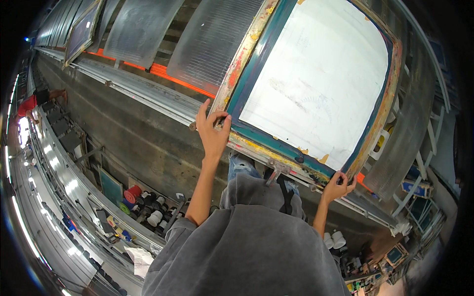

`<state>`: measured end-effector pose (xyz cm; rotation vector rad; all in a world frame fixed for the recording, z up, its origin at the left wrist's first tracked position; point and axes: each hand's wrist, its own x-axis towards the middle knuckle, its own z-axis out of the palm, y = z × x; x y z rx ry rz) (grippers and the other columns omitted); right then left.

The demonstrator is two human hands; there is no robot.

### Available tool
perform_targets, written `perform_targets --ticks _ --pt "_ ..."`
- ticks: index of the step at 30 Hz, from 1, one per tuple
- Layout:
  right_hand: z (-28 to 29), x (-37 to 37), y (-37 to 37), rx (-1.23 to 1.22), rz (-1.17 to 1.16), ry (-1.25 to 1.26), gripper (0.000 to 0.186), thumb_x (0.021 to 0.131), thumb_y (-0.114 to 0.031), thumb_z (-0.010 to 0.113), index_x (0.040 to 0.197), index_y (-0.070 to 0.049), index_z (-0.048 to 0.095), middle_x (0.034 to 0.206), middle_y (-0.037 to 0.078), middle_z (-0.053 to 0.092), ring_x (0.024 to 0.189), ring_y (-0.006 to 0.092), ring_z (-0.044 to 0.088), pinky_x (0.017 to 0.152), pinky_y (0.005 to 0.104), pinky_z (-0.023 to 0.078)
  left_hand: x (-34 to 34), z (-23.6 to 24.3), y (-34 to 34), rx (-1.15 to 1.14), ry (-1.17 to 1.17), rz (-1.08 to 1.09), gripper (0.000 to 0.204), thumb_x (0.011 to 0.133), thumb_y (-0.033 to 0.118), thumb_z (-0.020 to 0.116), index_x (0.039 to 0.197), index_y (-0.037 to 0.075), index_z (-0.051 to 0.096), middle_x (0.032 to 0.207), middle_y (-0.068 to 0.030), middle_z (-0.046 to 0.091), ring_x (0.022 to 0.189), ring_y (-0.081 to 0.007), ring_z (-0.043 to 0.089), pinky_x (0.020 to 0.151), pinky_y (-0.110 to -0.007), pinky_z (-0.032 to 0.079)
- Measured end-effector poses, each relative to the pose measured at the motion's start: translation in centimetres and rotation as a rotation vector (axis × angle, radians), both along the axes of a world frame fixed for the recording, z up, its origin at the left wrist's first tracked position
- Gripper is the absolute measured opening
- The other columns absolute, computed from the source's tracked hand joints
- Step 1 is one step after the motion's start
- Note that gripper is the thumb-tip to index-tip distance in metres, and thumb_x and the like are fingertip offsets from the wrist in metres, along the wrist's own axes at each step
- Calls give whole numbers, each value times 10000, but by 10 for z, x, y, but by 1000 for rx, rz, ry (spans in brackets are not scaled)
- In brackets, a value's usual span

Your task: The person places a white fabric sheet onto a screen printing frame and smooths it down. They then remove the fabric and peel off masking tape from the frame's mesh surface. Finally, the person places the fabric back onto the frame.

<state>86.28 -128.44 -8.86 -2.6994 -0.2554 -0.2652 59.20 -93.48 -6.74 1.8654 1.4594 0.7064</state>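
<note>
In front of me is a paint-stained screen printing frame [236,63] with a teal inner border and a white sheet [313,79] covering its middle, small tape scraps at the sheet's edges. My left hand [213,130] is closed on the frame's near left corner, thumb and forefinger pinched at the edge, other fingers raised. My right hand [338,186] grips the near right corner with curled fingers. Below the frame's near edge, between my hands, a metal clamp [277,168] sits on the rail.
Translucent ribbed panels [205,42] line the rail [128,91] over orange bars, with another frame [79,37] at far left. A person in red [29,106] works across the aisle [128,130]. Tubs and spools [148,207] stand at lower left; white buckets [335,239] at lower right.
</note>
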Motion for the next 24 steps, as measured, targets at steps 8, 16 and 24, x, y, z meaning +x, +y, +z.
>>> perform_targets --ticks 8,16,24 --pt "-1 0 -2 1 -11 19 187 887 -213 751 874 -29 717 1494 131 456 1214 296 522 834 383 480 5 -8 -16 131 148 -12 143 794 251 821 903 166 783 1522 -152 479 1477 -417 321 1215 -631 117" --pt "2 4 -7 57 9 79 256 923 -268 752 909 -13 727 1508 134 418 1305 304 459 962 408 430 13 -2 -15 89 226 -8 169 780 317 830 896 196 810 1532 -134 466 1493 -398 294 1216 -627 70" --pt "3 2 -1 62 -19 90 230 922 -238 745 902 -11 712 1513 115 408 1269 272 473 894 378 450 11 -3 -13 99 192 -22 123 784 220 768 897 180 799 1503 -141 494 1478 -402 318 1210 -585 139"
